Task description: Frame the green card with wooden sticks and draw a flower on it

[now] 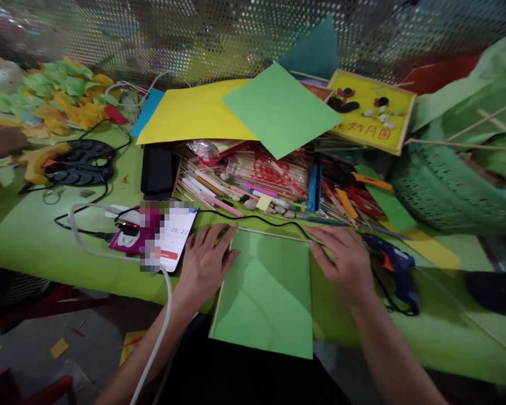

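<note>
A green sheet of card [270, 298] lies in front of me, its near end jutting past the table edge. One thin wooden stick [274, 234] runs along its far edge, and another lines its left edge. Spread and lying low, my left hand [206, 259] touches the far left corner with the index fingertip by the stick's end. At the far right corner, the thumb and fingers of my right hand [343, 259] close around the other end of the far stick. A blue glue gun [394, 267] rests right of that hand.
Left of my left hand are a phone [177, 236] and cables. Behind the card lie several sticks, pens and pebbles, under yellow [194, 112] and green sheets [280, 109]. A green basket [438, 174] stands right. Another person's hand [2, 140] is at far left, near a yellow glue gun [42, 163].
</note>
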Demonstrator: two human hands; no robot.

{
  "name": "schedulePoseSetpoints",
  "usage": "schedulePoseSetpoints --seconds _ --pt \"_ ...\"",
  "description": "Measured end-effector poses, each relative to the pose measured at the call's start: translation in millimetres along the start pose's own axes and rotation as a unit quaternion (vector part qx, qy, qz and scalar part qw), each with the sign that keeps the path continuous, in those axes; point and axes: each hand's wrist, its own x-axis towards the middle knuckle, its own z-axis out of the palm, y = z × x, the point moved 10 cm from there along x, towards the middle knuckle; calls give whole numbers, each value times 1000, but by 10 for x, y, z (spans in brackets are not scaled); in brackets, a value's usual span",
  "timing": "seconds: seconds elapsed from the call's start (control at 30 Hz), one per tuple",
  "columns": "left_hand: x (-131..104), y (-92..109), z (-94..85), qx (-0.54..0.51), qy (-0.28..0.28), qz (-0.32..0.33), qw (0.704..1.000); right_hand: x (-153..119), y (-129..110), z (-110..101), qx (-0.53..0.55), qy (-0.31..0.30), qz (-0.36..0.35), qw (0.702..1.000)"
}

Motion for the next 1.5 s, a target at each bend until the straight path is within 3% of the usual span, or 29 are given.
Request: schedulePoseSetpoints --seconds 0.13,0.77,1.13,1.5 --pt "6 8 -3 -2 5 6 1000 -108 208 -203 -1 40 48 998" --pt "40 37 -14 19 -8 7 1000 -230 147 133 -36 -69 15 997" --pt "2 -18 3 -8 5 -6 1000 -220 52 100 -35 -40 -10 999" --pt "-18 12 -26 -18 2 -11 1000 -266 -36 280 -59 -86 -52 993"
